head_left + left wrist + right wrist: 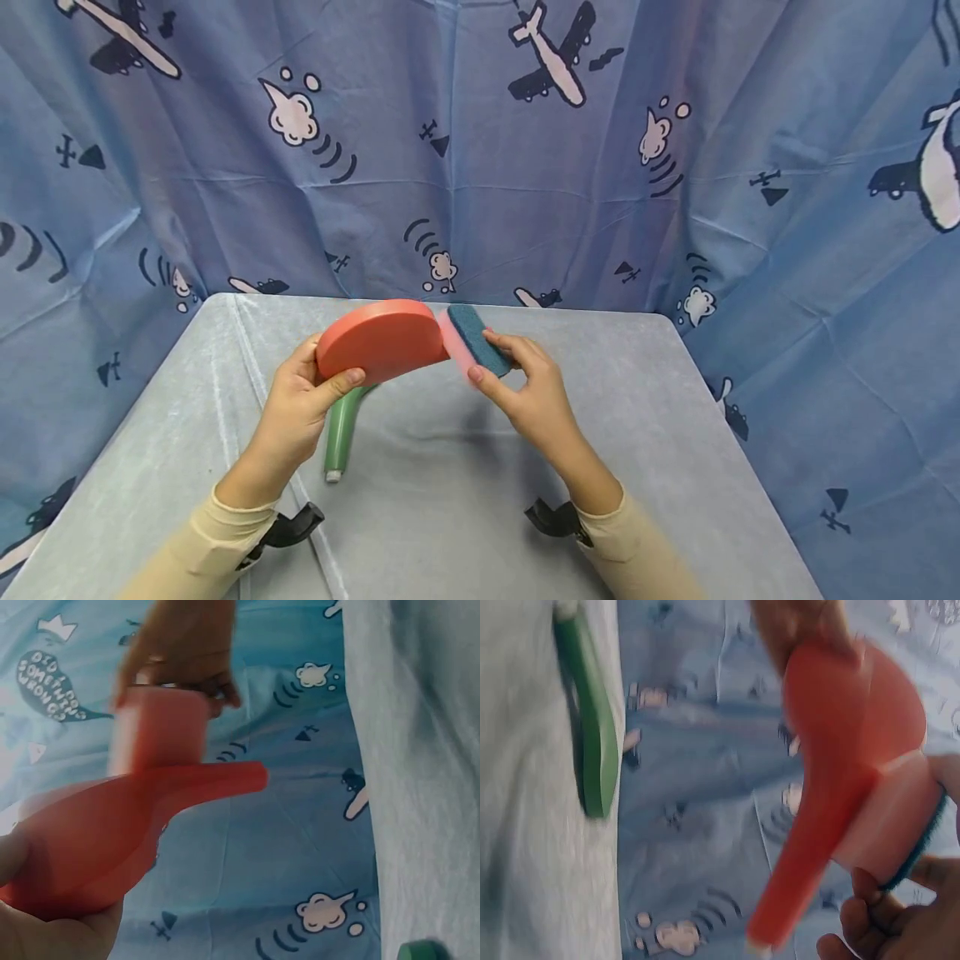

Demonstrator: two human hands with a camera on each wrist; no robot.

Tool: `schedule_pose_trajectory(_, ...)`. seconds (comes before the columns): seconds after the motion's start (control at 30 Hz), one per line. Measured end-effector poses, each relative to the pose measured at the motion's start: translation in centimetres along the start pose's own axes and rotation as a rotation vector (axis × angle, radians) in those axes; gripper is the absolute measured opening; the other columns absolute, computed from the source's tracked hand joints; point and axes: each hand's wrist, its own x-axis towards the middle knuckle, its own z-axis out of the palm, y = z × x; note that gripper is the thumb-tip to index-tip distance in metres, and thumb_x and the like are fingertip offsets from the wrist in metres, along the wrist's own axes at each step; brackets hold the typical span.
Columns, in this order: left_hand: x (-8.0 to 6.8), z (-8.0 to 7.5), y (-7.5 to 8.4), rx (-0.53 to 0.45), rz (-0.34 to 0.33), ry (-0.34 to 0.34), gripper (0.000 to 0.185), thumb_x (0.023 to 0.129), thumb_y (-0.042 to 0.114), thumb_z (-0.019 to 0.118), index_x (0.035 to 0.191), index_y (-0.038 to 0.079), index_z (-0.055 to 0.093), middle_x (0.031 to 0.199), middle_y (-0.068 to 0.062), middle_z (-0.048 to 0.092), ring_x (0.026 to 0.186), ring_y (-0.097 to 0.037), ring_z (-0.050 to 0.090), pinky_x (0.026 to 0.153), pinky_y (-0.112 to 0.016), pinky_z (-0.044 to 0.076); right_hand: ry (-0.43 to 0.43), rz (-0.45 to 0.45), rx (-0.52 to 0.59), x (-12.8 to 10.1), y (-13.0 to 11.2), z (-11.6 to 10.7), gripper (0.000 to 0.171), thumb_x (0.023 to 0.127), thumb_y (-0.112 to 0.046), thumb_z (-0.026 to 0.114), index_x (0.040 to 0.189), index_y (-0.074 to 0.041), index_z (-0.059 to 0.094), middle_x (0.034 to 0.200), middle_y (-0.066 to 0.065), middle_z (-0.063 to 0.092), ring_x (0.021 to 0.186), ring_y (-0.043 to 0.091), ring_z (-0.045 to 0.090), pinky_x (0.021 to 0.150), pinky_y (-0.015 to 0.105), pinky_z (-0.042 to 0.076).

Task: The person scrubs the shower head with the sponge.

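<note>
Left hand (296, 408) fingers grip stiff, light red paddle (381, 340) rim; right hand (528, 396) fingers pinch soft sponge (472, 340) against its edge

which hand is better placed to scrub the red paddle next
Right, probably. The right hand pinches the pink-and-blue sponge with its edge at the red paddle, while the left hand grips that paddle above the table.

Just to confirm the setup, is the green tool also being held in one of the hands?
No, the green tool lies on the grey table, below the left hand, which holds the red paddle.
</note>
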Motion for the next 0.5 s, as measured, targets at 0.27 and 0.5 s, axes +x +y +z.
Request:
schedule_pose_trajectory(0.27,0.1,-0.1,0.1,-0.09,0.019,0.008,0.047,0.09,-0.016,0.065,0.127,0.012,0.065,0.12,0.0,0.069,0.11,-0.014,0.066,0.092,-0.027,0.058,-0.037,0.136,-0.267,0.6,0.8,-1.0,0.059,0.09,-0.061,0.07,0.132,-0.02,0.069,0.12,0.005,0.07,0.105,0.023,0.061,0.091,0.046,0.049)
schedule_pose_trajectory(0.5,0.2,-0.1,-0.4,-0.126,0.027,-0.028,0.044,0.091,-0.016,0.064,0.128,0.01,0.064,0.118,-0.002,0.07,0.108,-0.014,0.067,0.09,-0.027,0.058,-0.18,0.152,-0.2,0.9,0.7,-1.0,0.048,0.092,-0.057,0.069,0.123,-0.02,0.074,0.112,0.003,0.072,0.097,0.022,0.063,0.084,0.043,0.052)
